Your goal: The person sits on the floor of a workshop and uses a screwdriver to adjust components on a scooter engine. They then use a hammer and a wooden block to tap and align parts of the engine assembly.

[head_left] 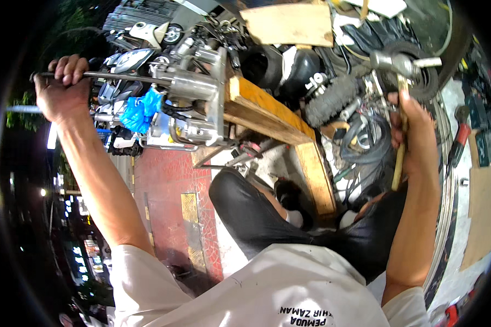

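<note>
At the far left, my left hand (65, 90) is closed around the end of a long, thin metal rod (123, 77). The rod runs right to a silver cylindrical metal assembly (193, 86) with a flat end plate, resting against a yellow-edged wooden frame (267, 109). A second silver cylinder (202, 131) sits below the first. My right hand (414, 128), raised on the right, grips a hammer by its wooden handle (400, 161). The hammer's metal head (394, 64) is above my fingers, well apart from the rod. A blue plastic bag (140, 110) hangs by the assembly.
Parked motorcycles (147, 34) stand at the back left. A cardboard piece (289, 24), a tyre (423, 82), and coiled black tubing (365, 141) crowd the back and right. A red-handled tool (461, 136) lies far right. Red paving (166, 196) lies left of my knees.
</note>
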Demonstrator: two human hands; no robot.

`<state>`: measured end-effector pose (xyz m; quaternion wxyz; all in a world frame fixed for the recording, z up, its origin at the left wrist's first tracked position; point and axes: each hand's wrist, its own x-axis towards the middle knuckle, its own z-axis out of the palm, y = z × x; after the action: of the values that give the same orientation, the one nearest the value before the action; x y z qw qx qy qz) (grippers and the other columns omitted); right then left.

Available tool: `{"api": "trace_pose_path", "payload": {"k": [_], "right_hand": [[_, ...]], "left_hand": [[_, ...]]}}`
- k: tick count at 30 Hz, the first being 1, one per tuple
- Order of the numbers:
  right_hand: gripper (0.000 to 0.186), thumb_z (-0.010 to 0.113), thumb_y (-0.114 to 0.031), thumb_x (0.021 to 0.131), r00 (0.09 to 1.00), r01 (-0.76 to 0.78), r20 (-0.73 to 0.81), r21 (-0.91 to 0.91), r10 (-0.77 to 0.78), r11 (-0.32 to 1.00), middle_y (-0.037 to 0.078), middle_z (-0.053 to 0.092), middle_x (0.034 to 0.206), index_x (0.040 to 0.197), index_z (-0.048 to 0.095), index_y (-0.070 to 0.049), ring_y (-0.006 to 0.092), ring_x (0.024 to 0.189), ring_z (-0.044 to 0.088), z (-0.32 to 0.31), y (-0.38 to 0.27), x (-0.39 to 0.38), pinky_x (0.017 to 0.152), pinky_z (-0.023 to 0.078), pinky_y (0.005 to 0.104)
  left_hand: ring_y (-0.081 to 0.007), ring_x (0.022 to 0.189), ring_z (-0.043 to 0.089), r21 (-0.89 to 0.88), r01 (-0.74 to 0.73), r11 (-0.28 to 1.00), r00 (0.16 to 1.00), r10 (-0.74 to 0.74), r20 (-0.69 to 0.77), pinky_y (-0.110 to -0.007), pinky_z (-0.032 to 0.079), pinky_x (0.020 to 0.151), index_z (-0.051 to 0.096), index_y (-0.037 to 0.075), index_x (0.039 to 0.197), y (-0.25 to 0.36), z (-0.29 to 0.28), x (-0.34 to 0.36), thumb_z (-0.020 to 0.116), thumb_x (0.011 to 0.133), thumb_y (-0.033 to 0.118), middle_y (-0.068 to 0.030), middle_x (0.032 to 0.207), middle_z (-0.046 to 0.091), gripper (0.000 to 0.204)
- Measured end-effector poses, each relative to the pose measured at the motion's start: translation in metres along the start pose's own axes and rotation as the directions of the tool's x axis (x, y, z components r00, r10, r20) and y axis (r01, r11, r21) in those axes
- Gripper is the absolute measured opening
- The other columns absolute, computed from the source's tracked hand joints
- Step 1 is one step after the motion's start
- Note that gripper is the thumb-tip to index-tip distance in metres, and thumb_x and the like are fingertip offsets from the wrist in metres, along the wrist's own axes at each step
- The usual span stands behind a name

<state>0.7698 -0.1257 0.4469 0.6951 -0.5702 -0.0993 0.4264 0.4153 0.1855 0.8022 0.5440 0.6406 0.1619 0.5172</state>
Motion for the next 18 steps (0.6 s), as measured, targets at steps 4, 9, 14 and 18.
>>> {"api": "trace_pose_path", "payload": {"k": [4,9,14,18], "right_hand": [[0.052,0.062,-0.054,0.1,1.0,-0.002,-0.006,0.001,0.002,1.0,-0.001,0.051,0.074,0.115,0.067,-0.005,0.0078,0.054,0.042,0.001,0.0,0.003,0.048,0.033,0.0247],[0.054,0.058,-0.056,0.102,0.999,-0.043,-0.025,0.027,0.044,0.999,-0.003,0.048,0.072,0.119,0.062,-0.004,0.0069,0.052,0.041,0.004,0.003,0.008,0.048,0.033,0.0246],[0.057,0.059,-0.06,0.1,0.998,-0.063,-0.027,0.02,0.064,0.998,-0.003,0.049,0.072,0.118,0.06,-0.006,0.0063,0.052,0.04,0.004,0.01,0.011,0.047,0.03,0.0237],[0.058,0.059,-0.06,0.1,0.995,-0.07,-0.07,-0.004,0.07,0.998,-0.003,0.049,0.073,0.118,0.061,-0.005,0.0065,0.053,0.04,0.009,0.015,0.012,0.047,0.029,0.0233]], "left_hand": [[-0.0145,0.057,0.029,-0.031,-0.076,0.997,0.995,0.077,0.062,-0.031,0.026,0.052,0.046,0.004,0.084,0.0,0.008,-0.02,0.033,0.108,0.053,-0.0029,0.067,0.035,0.055],[-0.0132,0.057,0.032,-0.203,-0.095,0.975,0.982,0.125,0.14,-0.03,0.026,0.051,0.05,0.004,0.085,-0.015,-0.01,-0.036,0.037,0.109,0.048,-0.0031,0.069,0.038,0.051],[-0.0121,0.055,0.033,-0.223,-0.126,0.967,0.98,0.156,0.124,-0.029,0.029,0.051,0.052,0.006,0.085,-0.012,-0.014,-0.044,0.042,0.107,0.046,-0.0021,0.068,0.038,0.047],[-0.0085,0.043,0.029,-0.202,-0.3,0.932,0.935,0.245,-0.259,-0.026,0.023,0.038,0.045,0.016,0.082,-0.026,0.034,-0.046,0.046,0.106,0.054,0.0063,0.057,0.031,0.045]]}}
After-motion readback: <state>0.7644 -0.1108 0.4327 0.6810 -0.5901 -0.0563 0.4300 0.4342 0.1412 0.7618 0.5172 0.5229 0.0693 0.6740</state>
